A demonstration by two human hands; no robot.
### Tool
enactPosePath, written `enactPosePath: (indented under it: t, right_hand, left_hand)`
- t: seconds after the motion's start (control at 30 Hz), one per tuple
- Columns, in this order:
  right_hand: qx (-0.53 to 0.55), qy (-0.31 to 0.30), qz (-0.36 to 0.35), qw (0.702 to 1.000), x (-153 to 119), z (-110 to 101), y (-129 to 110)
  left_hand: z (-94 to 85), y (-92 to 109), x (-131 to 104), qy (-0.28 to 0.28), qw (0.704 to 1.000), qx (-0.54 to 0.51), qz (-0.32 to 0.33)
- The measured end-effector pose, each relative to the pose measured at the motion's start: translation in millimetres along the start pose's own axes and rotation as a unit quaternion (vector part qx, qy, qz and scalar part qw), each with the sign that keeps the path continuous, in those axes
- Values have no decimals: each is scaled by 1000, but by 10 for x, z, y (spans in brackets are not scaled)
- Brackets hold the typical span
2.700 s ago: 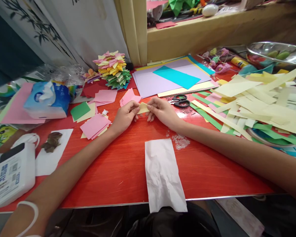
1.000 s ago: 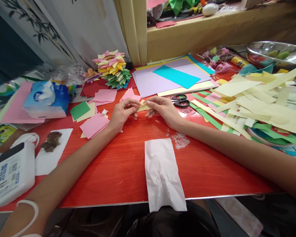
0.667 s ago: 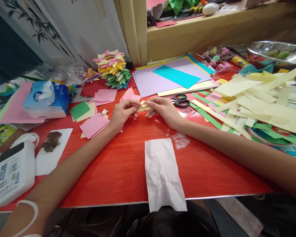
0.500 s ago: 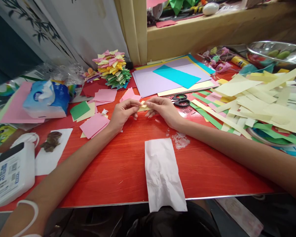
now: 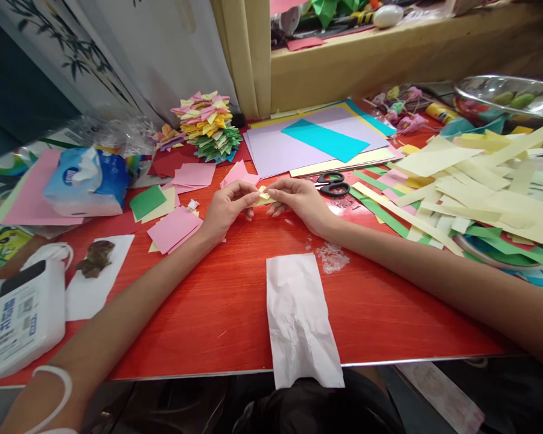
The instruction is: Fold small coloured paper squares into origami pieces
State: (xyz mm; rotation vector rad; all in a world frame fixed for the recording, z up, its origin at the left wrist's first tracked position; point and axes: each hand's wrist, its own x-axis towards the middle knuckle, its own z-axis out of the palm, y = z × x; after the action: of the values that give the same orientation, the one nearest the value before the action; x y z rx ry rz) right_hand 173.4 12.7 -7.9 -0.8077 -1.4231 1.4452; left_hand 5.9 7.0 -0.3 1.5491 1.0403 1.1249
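A small piece of pale yellow paper [image 5: 264,198], partly folded, is pinched between my two hands above the red table [image 5: 199,313]. My left hand [image 5: 230,208] grips its left end between thumb and fingers. At the other end, my right hand [image 5: 300,204] holds it the same way, fingertips close to the left ones. Fingers cover much of the paper, so its exact folds are hard to see. Pink paper squares [image 5: 239,173] lie just behind the hands, and black-handled scissors [image 5: 333,184] rest to the right.
A stacked folded-paper piece [image 5: 210,129] stands at the back. Large coloured sheets [image 5: 271,144] lie beside it. Cut paper strips [image 5: 493,187] heap up at right. At left are a tissue pack [image 5: 88,184] and a white device [image 5: 27,316]. Crumpled white paper [image 5: 301,319] overhangs the front edge.
Both hands keep their pinch on the yellow paper in nearly the same place. The whole view has shifted very slightly; nothing else visibly differs.
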Motion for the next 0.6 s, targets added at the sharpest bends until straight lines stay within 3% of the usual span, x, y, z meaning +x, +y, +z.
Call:
enactPosePath:
  t: [0.6]
  right_hand:
    - [-14, 1, -5, 1000, -12, 7, 1]
  left_hand:
    - [3, -9, -6, -9, 1000, 19, -9]
